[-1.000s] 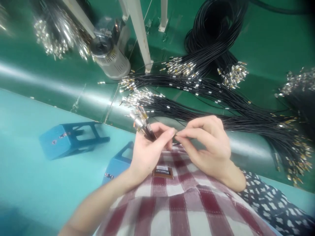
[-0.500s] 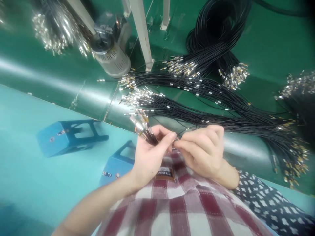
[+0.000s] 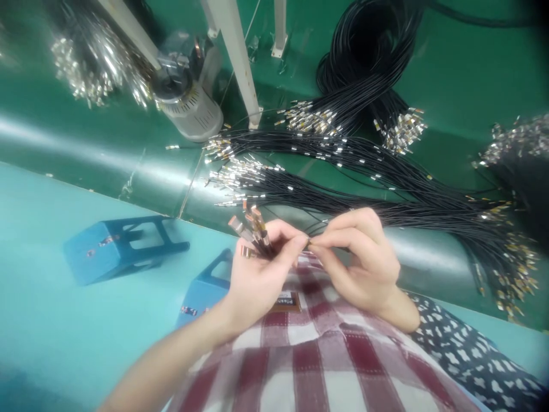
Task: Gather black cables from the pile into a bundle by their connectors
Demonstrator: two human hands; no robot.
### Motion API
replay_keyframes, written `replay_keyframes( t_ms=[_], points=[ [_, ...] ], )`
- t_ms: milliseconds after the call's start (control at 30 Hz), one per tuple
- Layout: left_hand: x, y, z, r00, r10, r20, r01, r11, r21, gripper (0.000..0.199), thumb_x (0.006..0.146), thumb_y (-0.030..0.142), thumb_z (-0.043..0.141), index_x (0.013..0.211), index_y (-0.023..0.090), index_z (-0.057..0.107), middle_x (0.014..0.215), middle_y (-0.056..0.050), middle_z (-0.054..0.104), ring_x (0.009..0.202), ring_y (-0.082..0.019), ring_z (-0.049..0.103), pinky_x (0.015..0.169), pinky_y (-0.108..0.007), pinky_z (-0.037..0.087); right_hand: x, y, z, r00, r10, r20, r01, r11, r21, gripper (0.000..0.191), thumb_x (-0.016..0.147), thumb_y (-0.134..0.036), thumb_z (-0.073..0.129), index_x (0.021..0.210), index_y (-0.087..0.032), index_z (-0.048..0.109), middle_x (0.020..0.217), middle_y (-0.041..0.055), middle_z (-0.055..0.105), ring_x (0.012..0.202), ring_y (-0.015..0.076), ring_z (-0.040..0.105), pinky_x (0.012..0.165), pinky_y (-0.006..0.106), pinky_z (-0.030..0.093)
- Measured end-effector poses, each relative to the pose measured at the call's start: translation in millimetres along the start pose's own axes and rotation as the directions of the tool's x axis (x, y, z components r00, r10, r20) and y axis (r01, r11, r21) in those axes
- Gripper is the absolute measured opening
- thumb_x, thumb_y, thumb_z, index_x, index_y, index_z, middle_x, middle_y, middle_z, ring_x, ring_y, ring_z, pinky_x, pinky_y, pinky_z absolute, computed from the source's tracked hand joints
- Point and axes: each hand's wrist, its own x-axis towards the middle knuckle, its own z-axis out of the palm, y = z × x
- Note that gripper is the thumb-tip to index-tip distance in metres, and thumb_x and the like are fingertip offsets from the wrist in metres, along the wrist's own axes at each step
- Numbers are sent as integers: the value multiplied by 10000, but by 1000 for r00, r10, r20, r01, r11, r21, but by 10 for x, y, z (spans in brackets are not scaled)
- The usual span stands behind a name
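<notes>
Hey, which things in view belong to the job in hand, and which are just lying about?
Job in hand:
silver-tipped cables bunched in the left hand
right hand, pinched; anything held is too small to tell
likely the similar black cables on the green surface

Probably just lying about:
two blue stools
pale cylindrical device
white metal post

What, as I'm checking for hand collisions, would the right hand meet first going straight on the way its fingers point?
Most likely the left hand: its thumb tip lies just ahead of the fingertips of the right hand. Depth is hard to judge, so whether they touch is unclear.
</notes>
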Motion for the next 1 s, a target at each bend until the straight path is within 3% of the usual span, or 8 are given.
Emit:
replay_keyframes(
  t_ms=[167, 267, 367, 600, 733, 833, 900, 1000],
  points=[
    [21, -5, -21, 997, 45, 58, -48, 997, 55, 165, 871, 180, 620, 710, 157, 654, 590, 20, 558, 558, -89, 507, 553, -217, 425, -27, -26, 35, 996, 81, -28, -79, 994, 77, 126, 802, -74, 676, 846, -189, 650, 793, 27, 594, 756, 165, 562, 674, 331, 457],
    [36, -15, -29, 996, 65, 66, -70, 995, 74, 167, 865, 165, 622, 700, 154, 644, 588, 24, 553, 555, -84, 500, 549, -213, 417, -28, -42, 54, 963, 270, 21, -269, 941, 206, 93, 818, -103, 676, 798, -187, 641, 785, 17, 587, 761, 152, 561, 692, 313, 464],
    [39, -25, -42, 996, 58, 67, -63, 995, 73, 174, 861, 162, 627, 687, 153, 633, 569, 30, 543, 544, -81, 494, 545, -213, 414, 10, -56, 51, 854, 488, 178, -518, 768, 376, 110, 831, -143, 676, 744, -179, 620, 764, 5, 583, 732, 129, 551, 670, 273, 464],
    [51, -10, -84, 998, -37, 57, 35, 999, 35, 185, 873, 224, 634, 702, 156, 616, 569, 27, 545, 545, -83, 499, 551, -217, 416, 109, 51, -78, 683, 595, 423, -723, 471, 505, 166, 907, -320, 609, 874, -185, 700, 822, 17, 658, 663, 98, 566, 626, 225, 481],
    [95, -3, -110, 995, -18, 100, 16, 1000, 21, 151, 868, 221, 642, 728, 168, 657, 580, 27, 559, 557, -84, 503, 570, -216, 432, 106, 137, -118, 536, 495, 684, -843, 272, 465, 400, 927, -487, 547, 759, -154, 692, 664, 30, 656, 568, 107, 589, 580, 233, 497],
    [112, -22, -126, 995, 18, 97, -18, 1000, -7, 67, 843, 197, 670, 789, 190, 709, 694, 4, 650, 626, -100, 557, 610, -223, 461, 104, 163, -115, 432, 363, 825, -901, 127, 416, 403, 900, -508, 580, 768, -146, 697, 564, 3, 621, 469, 85, 542, 506, 213, 467],
    [111, -48, -134, 997, 28, 76, -26, 999, -24, 59, 823, 194, 695, 857, 204, 742, 770, -12, 686, 666, -109, 576, 632, -229, 471, 107, 146, -112, 463, 361, 809, -886, 157, 437, 340, 891, -459, 611, 779, -150, 695, 551, -12, 616, 452, 77, 530, 482, 199, 451],
    [98, -94, -141, 997, -24, 68, 31, 995, -99, 161, 856, 251, 668, 990, 222, 750, 698, -6, 651, 606, -97, 534, 580, -222, 449, 104, 81, -107, 647, 464, 605, -758, 474, 447, 230, 912, -323, 600, 767, -163, 678, 607, -3, 661, 533, 95, 592, 546, 207, 484]
  ],
)
